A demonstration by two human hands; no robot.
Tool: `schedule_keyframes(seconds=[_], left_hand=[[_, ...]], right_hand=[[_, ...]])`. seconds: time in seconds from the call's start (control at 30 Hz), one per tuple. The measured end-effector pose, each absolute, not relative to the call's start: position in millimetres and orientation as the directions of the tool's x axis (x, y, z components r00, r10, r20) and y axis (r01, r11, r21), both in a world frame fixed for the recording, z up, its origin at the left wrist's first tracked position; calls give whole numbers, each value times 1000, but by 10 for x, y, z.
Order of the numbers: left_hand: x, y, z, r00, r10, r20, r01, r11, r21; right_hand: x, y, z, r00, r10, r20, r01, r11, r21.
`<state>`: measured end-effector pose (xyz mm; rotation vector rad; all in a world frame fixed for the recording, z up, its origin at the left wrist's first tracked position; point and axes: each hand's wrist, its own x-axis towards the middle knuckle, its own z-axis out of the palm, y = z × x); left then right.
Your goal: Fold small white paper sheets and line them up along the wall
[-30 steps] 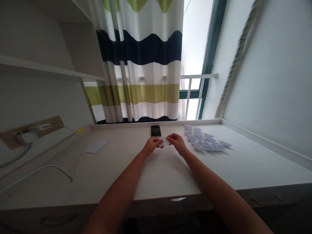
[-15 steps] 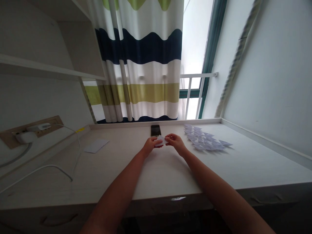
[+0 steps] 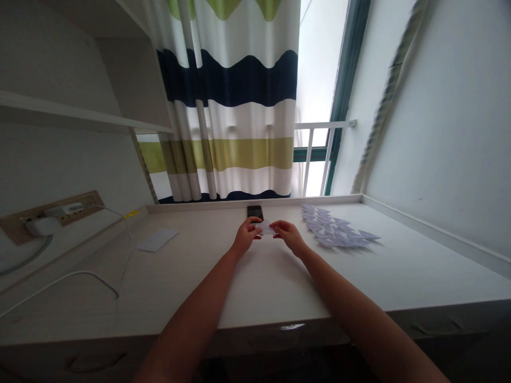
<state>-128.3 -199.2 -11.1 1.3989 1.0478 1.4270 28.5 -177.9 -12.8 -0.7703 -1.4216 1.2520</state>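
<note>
A small piece of folded white paper (image 3: 265, 229) is held near the middle of the bench (image 3: 275, 295), toward its back edge, with a peak pointing up and away from the person. The left hand (image 3: 244, 238) pinches its left end between thumb and fingers, and the right hand (image 3: 290, 235) pinches the right end in the same way; both grips are closed on the paper, fingertips a little apart from each other. From here I can't tell whether the piece touches the bench or is held just above it, nor make out its creases. Just beyond the left hand a dark phone (image 3: 254, 213) lies flat, close to the back edge. Over toward the back right corner, a crowd of pointed, folded white pieces (image 3: 337, 229) lies close together, overlapping too much for me to count. Near the back left corner lies some flat white paper (image 3: 157, 240), unfolded; whether it's one sheet or several I can't say. So I'd judge a good share of the folding done, with one piece partly shaped in the hands and the flat paper not yet worked. A white cable (image 3: 83, 272) loops along the left side of the bench, and past the back edge hangs a striped curtain (image 3: 251, 80).
</note>
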Motion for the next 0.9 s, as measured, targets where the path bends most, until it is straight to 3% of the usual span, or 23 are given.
schedule_keyframes(seconds=[0.23, 0.5, 0.9], left_hand=[[-1303, -1975, -121, -7, 955, 295, -7, -295, 955], [-1350, -2020, -95, 50, 956, 288, 14, -289, 957], [-1395, -1980, -118, 60, 964, 260, -5, -260, 966]], right_hand=[[318, -1715, -192, -268, 896, 355, -29, 361, -932], [371, -1729, -133, -254, 920, 299, -35, 300, -953], [397, -1737, -125, -262, 906, 332, 11, 346, -938]])
